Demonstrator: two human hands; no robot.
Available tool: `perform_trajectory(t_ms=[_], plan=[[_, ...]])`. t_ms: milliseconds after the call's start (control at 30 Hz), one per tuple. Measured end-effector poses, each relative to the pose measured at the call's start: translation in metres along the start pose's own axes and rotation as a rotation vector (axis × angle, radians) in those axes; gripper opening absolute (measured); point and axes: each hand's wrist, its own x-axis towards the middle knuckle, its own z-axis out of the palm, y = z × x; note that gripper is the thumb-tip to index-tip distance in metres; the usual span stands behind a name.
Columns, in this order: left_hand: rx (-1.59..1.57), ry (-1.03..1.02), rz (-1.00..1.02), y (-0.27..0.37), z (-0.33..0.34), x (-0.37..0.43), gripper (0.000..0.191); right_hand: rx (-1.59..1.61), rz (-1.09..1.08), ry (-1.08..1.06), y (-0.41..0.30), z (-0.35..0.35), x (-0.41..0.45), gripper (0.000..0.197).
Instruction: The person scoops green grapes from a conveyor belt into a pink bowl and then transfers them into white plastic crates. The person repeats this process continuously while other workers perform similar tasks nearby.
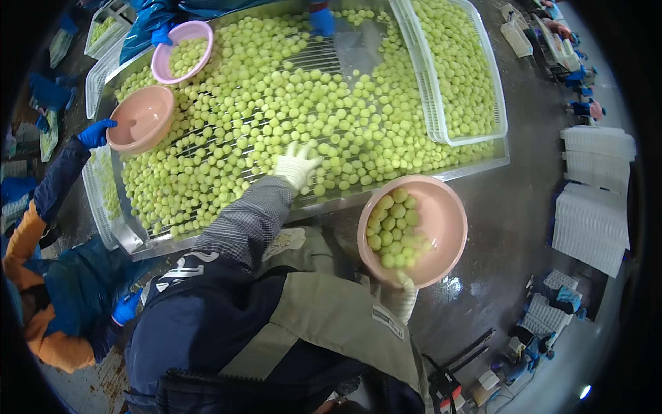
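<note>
My left hand (297,166), in a white glove, reaches over a metal sorting table (315,209) with a slatted top. Its fingers are spread among small round green fruits (310,95), and none shows in its grasp. What lies under the palm is hidden. At my right side, my right hand (406,290), gloved as well, grips the near rim of a pink plastic basin (439,222). The basin tilts beside the table's front edge. Larger green fruits (395,222) are heaped along its left side, and its right side shows bare plastic.
A white plastic crate (504,111) full of fruits rests on the table's right end. At left, a co-worker's blue-gloved hand (95,133) holds a pink bowl (139,119). Across the table, another person holds a lilac bowl (208,57). White crates (592,207) stand stacked at far right.
</note>
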Motion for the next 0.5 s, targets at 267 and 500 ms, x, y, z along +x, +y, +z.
perform_trajectory(t_ms=[267,500], plan=[[-0.775,0.22,-0.459,-0.112,-0.021,-0.033,0.038,-0.186,0.02,0.402,-0.032,0.061,-0.037,0.029],[-0.301,0.064,-0.625,-0.153,-0.019,-0.055,0.048,-0.144,-0.169,0.176,0.052,-0.046,-0.001,0.026]])
